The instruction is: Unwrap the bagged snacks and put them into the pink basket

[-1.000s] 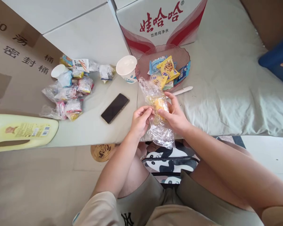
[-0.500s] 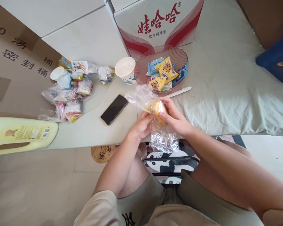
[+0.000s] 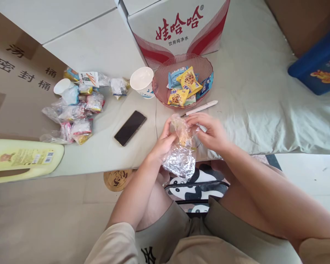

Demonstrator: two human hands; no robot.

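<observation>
Between my hands is a clear plastic bag (image 3: 180, 161), crinkled and shiny, hanging past the front edge of the cloth-covered surface. Something yellow shows through its upper part, too blurred to name. My left hand (image 3: 166, 142) grips the bag's left side, thumb against the plastic. On the right, the fingers of my right hand (image 3: 207, 130) pinch the bag near its top. Just beyond my hands lies a white-handled pen-like tool (image 3: 201, 108), beside a pink ribbed glass bowl (image 3: 160, 91) with yellow snack packets (image 3: 188, 80) and blue ones.
A dark phone (image 3: 130, 128) lies left of my hands. Behind it stands a white paper cup (image 3: 142, 82). Several filled plastic bags (image 3: 81, 110) are heaped at left, near a pale yellow jug (image 3: 24, 159). A white carton (image 3: 178, 33) stands at the back, a blue container (image 3: 318, 69) at right.
The clear bag has been turned and drawn down; its loose end no longer spreads up toward the bowl. My right hand has shifted off the yellow content to the bag's upper right. The view shifted slightly.
</observation>
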